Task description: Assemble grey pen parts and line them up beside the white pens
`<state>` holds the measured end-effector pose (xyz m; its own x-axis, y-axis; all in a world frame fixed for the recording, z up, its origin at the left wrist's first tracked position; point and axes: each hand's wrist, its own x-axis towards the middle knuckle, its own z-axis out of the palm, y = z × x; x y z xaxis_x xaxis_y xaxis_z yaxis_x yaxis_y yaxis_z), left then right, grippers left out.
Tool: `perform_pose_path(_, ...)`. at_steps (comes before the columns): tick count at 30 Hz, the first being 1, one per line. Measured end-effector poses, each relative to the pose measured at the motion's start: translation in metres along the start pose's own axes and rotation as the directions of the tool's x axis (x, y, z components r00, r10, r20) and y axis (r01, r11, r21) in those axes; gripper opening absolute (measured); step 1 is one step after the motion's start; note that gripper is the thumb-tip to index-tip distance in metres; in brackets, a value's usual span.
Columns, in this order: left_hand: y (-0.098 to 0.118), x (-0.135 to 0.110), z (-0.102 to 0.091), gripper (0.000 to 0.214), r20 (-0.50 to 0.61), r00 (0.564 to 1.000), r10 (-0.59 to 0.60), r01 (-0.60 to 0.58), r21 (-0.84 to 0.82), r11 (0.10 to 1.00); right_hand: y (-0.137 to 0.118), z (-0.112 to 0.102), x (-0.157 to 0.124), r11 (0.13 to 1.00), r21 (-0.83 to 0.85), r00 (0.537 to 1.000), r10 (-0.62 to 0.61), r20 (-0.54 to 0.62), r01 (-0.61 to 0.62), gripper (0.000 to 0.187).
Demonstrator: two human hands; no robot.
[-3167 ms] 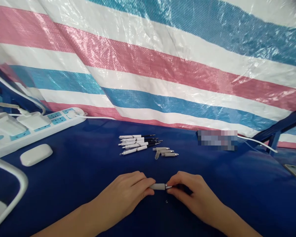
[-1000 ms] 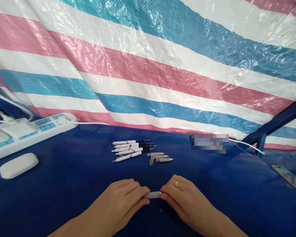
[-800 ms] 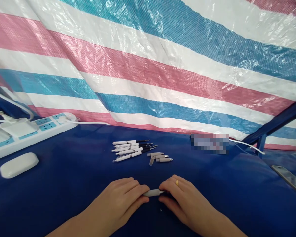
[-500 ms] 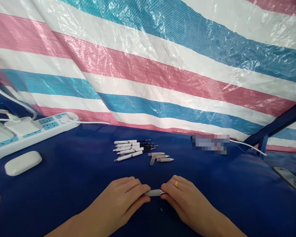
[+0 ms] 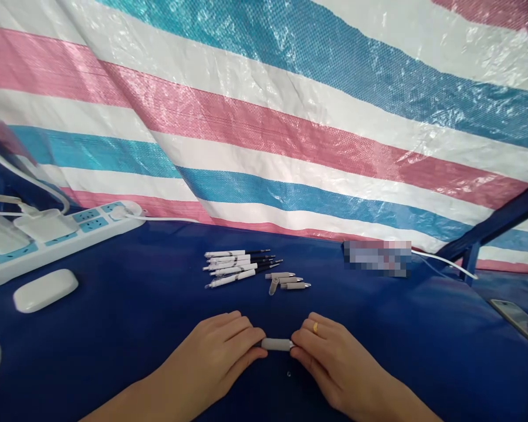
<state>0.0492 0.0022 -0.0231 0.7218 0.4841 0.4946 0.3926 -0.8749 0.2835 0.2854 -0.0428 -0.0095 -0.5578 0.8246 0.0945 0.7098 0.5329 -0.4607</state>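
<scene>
My left hand point(image 5: 220, 354) and my right hand point(image 5: 334, 363) rest low on the dark blue table cover point(image 5: 136, 328), fingertips pinched on the two ends of a short grey pen part point(image 5: 277, 344) held level between them. A gold ring sits on a finger of my right hand. A tiny pale speck, perhaps a spring point(image 5: 288, 373), lies on the cover just below the part. Farther back lie several white pen bodies with dark tips point(image 5: 237, 266) in a row. Beside them are three grey pen parts point(image 5: 288, 281).
A white power strip point(image 5: 48, 234) with plugs and cables lies at the left, a white oval case point(image 5: 45, 289) in front of it. A striped pink, white and blue tarp point(image 5: 290, 117) rises behind. A phone point(image 5: 521, 316) lies at the right edge, near a white cable point(image 5: 449, 261).
The metal tip seen beside my right fingers earlier no longer shows; my right fingertips now sit flush against the grey part. Both hands stay in place. The view shifted slightly.
</scene>
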Motion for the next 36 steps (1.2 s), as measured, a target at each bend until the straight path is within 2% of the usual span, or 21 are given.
perform_pose_path(6, 0.003, 0.002, -0.003, 0.020, -0.070, 0.995, 0.069, -0.063, 0.087, 0.994, -0.004, -0.007, 0.001, 0.990, 0.130, 0.998, 0.059, 0.027, -0.062, 0.026)
perform_pose_path(8, 0.002, 0.002, -0.003, 0.018, -0.068, 0.997, 0.036, -0.031, 0.079, 0.996, -0.002, -0.008, 0.001, 0.993, 0.094, 0.998, 0.062, 0.022, -0.064, 0.023)
perform_pose_path(12, -0.004, -0.001, -0.002, 0.016, -0.045, 0.993, -0.108, 0.110, 0.034, 0.993, 0.010, -0.012, 0.002, 0.995, 0.002, 0.995, 0.096, -0.005, -0.096, 0.021)
perform_pose_path(17, -0.011, -0.001, -0.004, 0.017, 0.003, 0.980, -0.200, 0.200, -0.014, 0.980, 0.031, -0.017, 0.002, 0.987, 0.016, 0.986, 0.160, -0.055, -0.160, 0.016)
perform_pose_path(21, -0.012, -0.001, -0.004, 0.019, 0.060, 0.972, -0.227, 0.229, -0.035, 0.973, 0.042, -0.018, 0.002, 0.984, 0.015, 0.978, 0.179, -0.108, -0.178, 0.015)
perform_pose_path(25, -0.012, -0.002, -0.004, 0.020, 0.089, 0.967, -0.239, 0.244, -0.042, 0.969, 0.049, -0.019, 0.002, 0.976, -0.064, 0.972, 0.199, -0.124, -0.208, 0.015)
perform_pose_path(30, -0.013, -0.002, -0.004, 0.022, 0.083, 0.969, -0.232, 0.235, -0.036, 0.971, 0.057, -0.018, 0.001, 0.963, -0.179, 0.971, 0.173, -0.167, -0.202, 0.017)
perform_pose_path(36, -0.014, -0.003, -0.003, 0.021, 0.084, 0.968, -0.235, 0.238, -0.027, 0.971, 0.057, -0.014, 0.002, 0.949, -0.228, 0.966, 0.174, -0.193, -0.216, 0.016)
